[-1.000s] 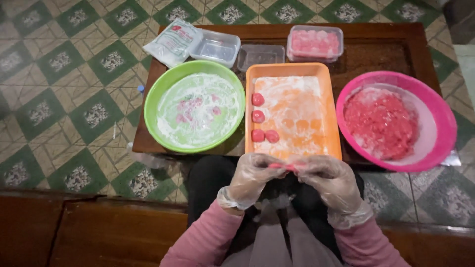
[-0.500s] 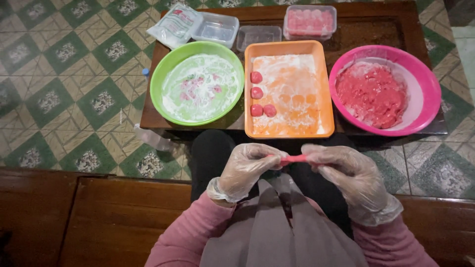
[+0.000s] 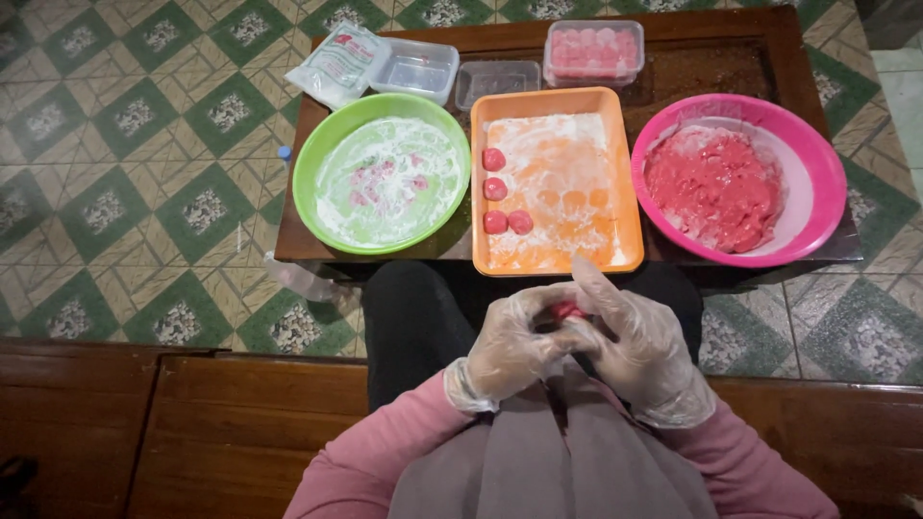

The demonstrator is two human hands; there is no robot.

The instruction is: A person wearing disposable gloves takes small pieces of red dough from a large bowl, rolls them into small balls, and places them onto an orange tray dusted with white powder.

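Head view looking down shows us our two gloved hands meeting over our lap, just short of the table's near edge. Our left hand cups a small piece of red dough, and our right hand closes over it from the other side with one finger raised; between them the fingers fold tightly round the piece, so only a sliver of red shows.

Beyond the hands stands a low wooden table. At the middle of its near edge sits an orange tray, dusted white, with four red dough balls along its left side. At the near left corner stands a green bowl coated with white flour and a few pink bits. At the near right corner stands a pink bowl holding a mass of red dough. Along the far edge we see a clear empty box, a second smaller clear box, and a lidded box of pink pieces. A white plastic packet lies at the far left corner, touching the first box.
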